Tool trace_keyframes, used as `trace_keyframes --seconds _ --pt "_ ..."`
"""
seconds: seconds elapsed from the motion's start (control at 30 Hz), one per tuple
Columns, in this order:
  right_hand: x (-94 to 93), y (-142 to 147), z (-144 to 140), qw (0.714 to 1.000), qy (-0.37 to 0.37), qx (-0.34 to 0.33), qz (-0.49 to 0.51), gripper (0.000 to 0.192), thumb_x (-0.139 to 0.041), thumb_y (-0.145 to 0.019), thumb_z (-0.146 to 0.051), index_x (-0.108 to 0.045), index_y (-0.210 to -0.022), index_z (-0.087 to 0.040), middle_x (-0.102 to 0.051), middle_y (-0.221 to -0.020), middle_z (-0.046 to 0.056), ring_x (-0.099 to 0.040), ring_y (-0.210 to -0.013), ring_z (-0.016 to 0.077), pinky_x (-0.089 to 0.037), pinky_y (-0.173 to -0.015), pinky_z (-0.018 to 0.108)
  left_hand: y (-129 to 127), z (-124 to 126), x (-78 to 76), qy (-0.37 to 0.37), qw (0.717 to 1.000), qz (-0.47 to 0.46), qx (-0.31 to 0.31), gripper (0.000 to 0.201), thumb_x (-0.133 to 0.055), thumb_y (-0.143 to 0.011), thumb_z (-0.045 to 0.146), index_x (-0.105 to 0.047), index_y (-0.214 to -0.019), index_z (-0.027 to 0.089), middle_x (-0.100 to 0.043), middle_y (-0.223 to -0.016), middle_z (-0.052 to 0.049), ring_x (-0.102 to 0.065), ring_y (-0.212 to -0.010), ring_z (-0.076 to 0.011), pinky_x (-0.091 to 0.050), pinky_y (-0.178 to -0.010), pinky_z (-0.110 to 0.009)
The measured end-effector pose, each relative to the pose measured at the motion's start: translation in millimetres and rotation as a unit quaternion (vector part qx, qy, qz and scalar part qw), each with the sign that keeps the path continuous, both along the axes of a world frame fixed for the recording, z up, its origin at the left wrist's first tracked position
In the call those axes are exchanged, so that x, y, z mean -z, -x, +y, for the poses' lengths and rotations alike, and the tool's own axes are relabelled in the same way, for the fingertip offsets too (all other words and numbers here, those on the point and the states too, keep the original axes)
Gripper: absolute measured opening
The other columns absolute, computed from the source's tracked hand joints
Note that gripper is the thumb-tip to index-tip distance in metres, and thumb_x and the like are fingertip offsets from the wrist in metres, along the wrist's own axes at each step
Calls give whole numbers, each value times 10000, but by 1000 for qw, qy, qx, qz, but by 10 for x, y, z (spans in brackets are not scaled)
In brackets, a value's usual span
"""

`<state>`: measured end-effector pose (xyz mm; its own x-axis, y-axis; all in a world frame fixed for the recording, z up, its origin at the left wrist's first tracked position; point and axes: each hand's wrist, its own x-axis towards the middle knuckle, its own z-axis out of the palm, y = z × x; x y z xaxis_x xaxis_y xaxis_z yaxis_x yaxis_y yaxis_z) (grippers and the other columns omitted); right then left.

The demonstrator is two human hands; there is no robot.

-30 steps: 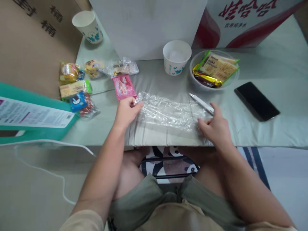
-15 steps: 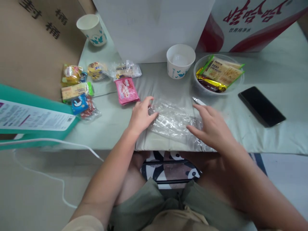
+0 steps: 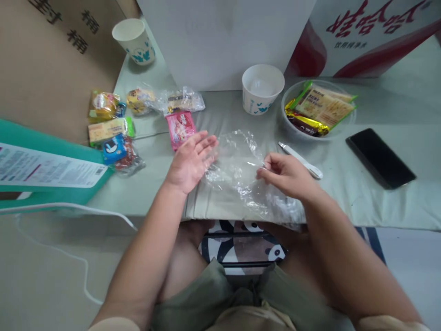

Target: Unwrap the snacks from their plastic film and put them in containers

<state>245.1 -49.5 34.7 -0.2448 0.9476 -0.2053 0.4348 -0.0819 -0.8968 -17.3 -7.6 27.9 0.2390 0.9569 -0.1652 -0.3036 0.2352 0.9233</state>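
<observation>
A crumpled clear plastic bag [image 3: 237,170] lies on the pale green table [image 3: 361,197] near its front edge. My right hand [image 3: 285,177] pinches the bag's upper edge between thumb and fingers and lifts it a little. My left hand [image 3: 191,161] is flat, fingers spread, at the bag's left side, beside a pink snack packet [image 3: 179,128]. A white pen-like tool [image 3: 301,160] lies just right of my right hand.
Several wrapped snacks [image 3: 110,128] lie at the left. A paper cup [image 3: 262,94] and a clear bowl [image 3: 347,126] of snack packets stand behind the bag. A black phone [image 3: 381,158] is at right, another cup [image 3: 134,40] far left, a teal box [image 3: 44,170] at the left edge.
My hands moved inward from the bag's two ends. The right hand has pinched and raised part of the bag, bunching it. The left hand has opened out flat.
</observation>
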Motion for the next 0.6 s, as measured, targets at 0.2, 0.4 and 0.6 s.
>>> trace_keyframes --seconds 0.2,0.4,0.6 --pt "235 228 -61 979 17 163 122 329 -659 -824 -416 -388 -742 -248 -514 -553 -64 -483 -514 100 -333 -519 241 -340 -82 112 97 982 -39 156 663 -794 -619 778 -719 -900 182 -786 -1020 -169 -767 -1002 -319 -651 -817 -419" --pt "223 173 -66 970 160 89 157 442 -667 -820 -413 -581 -1199 -203 -693 -629 -29 -649 -552 153 -501 -564 279 -411 -102 65 52 968 211 124 120 -708 -814 255 -678 -920 207 -712 -640 -2 -666 -528 -139 -494 -475 -225" --pt "217 146 -76 974 116 19 195 464 -668 -845 -338 -613 -1299 -254 -758 -1054 31 -672 -601 99 -535 -551 251 -187 -48 12 -33 943 220 248 401 -724 -795 221 -593 -1172 252 -676 -580 55 -636 -458 -148 -476 -444 -235"
